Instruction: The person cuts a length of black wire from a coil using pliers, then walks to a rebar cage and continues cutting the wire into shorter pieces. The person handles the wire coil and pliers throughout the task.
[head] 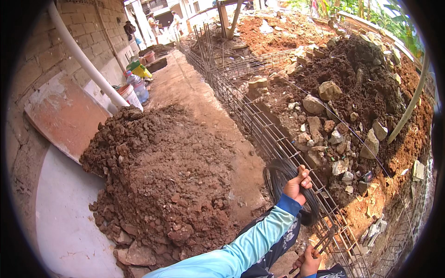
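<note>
My left hand (299,185) is closed around a coil of thin dark wire (274,179), which hangs beside a long rebar cage (264,130). Lower down, near the bottom edge, my right hand (308,262) grips the handles of metal pincers (325,239). The pincers' head lies at the bars of the cage; whether the jaws touch a bar I cannot tell. The cage runs along a trench from the lower right to the upper middle, where upright bars (205,48) rise from it.
A heap of brown soil (167,166) is left of the cage, on a concrete strip (194,90). Stones and dark soil (347,69) lie to the right, under a taut string. A pale pipe (83,62) leans by the wall. People (176,22) stand far off.
</note>
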{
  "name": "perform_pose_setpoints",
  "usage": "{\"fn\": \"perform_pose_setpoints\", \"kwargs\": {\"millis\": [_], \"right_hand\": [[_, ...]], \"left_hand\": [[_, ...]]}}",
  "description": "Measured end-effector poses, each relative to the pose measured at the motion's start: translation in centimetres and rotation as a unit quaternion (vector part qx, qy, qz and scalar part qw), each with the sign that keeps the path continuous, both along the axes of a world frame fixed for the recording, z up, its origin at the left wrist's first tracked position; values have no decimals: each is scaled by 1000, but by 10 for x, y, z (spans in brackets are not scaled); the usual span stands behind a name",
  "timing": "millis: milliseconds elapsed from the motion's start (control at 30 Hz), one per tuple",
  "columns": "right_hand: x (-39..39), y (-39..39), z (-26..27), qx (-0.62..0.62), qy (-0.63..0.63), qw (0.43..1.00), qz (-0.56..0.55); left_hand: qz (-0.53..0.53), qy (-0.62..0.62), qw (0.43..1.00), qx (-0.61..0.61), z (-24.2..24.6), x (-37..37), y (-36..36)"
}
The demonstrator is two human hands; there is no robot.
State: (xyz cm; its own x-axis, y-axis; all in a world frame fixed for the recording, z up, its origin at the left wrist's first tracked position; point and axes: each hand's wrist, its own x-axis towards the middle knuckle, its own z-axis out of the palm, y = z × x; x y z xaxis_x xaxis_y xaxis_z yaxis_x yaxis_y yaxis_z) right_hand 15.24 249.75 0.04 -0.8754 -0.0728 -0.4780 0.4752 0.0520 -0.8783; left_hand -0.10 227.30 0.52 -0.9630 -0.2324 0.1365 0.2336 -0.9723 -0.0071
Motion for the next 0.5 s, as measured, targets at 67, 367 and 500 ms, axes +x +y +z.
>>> {"fn": "perform_pose_setpoints", "kwargs": {"millis": [67, 367, 500], "right_hand": [[-9, 13, -38, 83, 82, 993, 31], [-18, 5, 0, -108, -14, 992, -57], [-19, -1, 35, -34, 46, 997, -54]], "left_hand": [[4, -8, 1000, 2, -1, 2, -1], [28, -32, 999, -31, 6, 3, 1], [25, -53, 997, -43, 2, 6, -1]]}}
